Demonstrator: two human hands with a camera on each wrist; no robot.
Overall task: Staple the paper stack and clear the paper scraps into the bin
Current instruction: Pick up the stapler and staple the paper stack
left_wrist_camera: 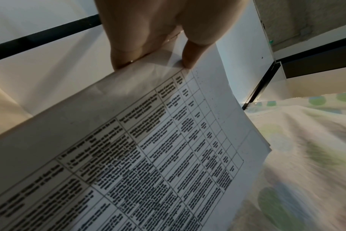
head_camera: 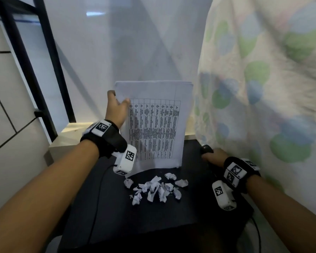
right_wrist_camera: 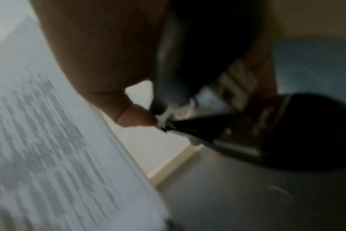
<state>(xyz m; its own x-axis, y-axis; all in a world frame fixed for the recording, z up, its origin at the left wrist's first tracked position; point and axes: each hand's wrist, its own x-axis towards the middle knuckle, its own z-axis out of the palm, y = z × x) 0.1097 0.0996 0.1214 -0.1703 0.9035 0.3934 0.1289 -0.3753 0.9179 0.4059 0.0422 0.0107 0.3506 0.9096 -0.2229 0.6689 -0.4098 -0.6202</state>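
Step in hand: I judge I am bringing the stapler to the paper stack; no staple is in yet as far as I can see
Left hand (head_camera: pixel 117 108): grasping the paper stack (head_camera: pixel 153 125) at its upper left corner, thumb on the printed face, fingers behind; the stack stands upright with its lower edge on the bench (head_camera: pixel 102 207)
Right hand (head_camera: pixel 212 157): clenched round the stapler (head_camera: pixel 206 149), low on the bench, to the right of the stack and apart from it
Stapler: black with a metal nose; the right wrist view is blurred, but its mouth looks parted
Paper stack: white sheets, a printed table of small dark text on the front; the far edges are fanned slightly, so the sheets are not quite square
Paper scraps (head_camera: pixel 155 189): crumpled white bits heaped on the bench between my two hands, just in front of the stack's foot
Doing it well: I would tap the stack square, keep my left thumb clear of the corner, slide the corner fully into the mouth, then squeeze once, firmly
Bin: not in view
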